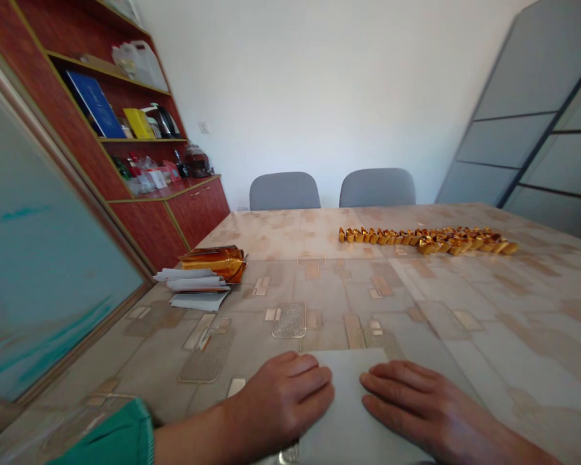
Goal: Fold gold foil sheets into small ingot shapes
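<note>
My left hand [283,402] lies flat, fingers together, on the left edge of a pale grey sheet of paper [348,413]. My right hand [416,400] rests the same way against the sheet's right edge, so the two hands flank it. Neither hand grips it. Far ahead on the patterned table [465,310] stretches a long row of gold foil-wrapped pieces [426,240]. To the left are a stack of white paper slips [193,287] and an orange-gold foil packet [217,263], both out of reach of my hands.
A red wooden shelf cabinet [150,213] with bottles, folders and a kettle stands beyond the table's left side. Two grey chairs [329,188] back onto the far edge. A large glass-fronted panel [43,258] stands at left, grey panels [527,142] at right.
</note>
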Demonstrator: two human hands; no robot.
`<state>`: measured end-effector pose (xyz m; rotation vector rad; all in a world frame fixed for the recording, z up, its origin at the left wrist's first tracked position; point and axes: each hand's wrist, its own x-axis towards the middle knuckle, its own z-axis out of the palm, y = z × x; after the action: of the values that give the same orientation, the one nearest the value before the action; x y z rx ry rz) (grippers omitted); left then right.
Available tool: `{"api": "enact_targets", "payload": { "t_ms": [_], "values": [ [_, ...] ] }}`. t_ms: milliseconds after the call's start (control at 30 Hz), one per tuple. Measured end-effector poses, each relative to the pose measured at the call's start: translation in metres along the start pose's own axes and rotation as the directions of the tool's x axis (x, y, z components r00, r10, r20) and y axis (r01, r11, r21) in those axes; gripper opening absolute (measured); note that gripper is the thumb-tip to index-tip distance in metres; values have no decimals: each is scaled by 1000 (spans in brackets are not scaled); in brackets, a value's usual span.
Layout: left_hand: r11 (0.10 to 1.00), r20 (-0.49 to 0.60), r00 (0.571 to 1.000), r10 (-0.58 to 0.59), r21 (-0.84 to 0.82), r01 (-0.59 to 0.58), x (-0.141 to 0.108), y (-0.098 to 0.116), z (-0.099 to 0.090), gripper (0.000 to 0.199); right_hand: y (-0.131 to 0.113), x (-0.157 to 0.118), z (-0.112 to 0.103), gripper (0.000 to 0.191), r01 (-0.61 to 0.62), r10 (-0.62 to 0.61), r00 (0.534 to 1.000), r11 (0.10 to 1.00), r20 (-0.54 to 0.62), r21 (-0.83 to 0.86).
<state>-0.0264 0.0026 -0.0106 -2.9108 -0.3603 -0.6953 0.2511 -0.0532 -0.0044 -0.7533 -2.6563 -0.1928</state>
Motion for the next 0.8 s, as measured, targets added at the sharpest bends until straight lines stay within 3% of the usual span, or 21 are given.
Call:
{"api": "enact_targets", "payload": {
  "t_ms": [167,333,467,567,700,800],
  "values": [
    [980,74,982,-173,-86,179,-20,14,-2,16,-7,-17,3,39,-47,49,987,999,153,-16],
    [935,12,962,-271,-233,267,-26,16,-4,22,-15,-30,4,52,-265,244,955,958,167,113],
    [829,66,887,-458,-330,452,-18,16,-2,15,-21,-22,4,23,-475,481,873,805,78,356],
    [750,109,813,-572,-330,573,-14,16,-2,12,-21,-12,10,29,-537,586,809,717,32,444],
    [735,135,793,-595,-309,604,-16,14,-1,20,-18,-1,20,31,-641,700,714,658,-8,396],
    [733,141,783,-606,-284,619,-18,15,0,21,-16,-1,17,31,-668,721,693,631,20,393]
  ]
}}
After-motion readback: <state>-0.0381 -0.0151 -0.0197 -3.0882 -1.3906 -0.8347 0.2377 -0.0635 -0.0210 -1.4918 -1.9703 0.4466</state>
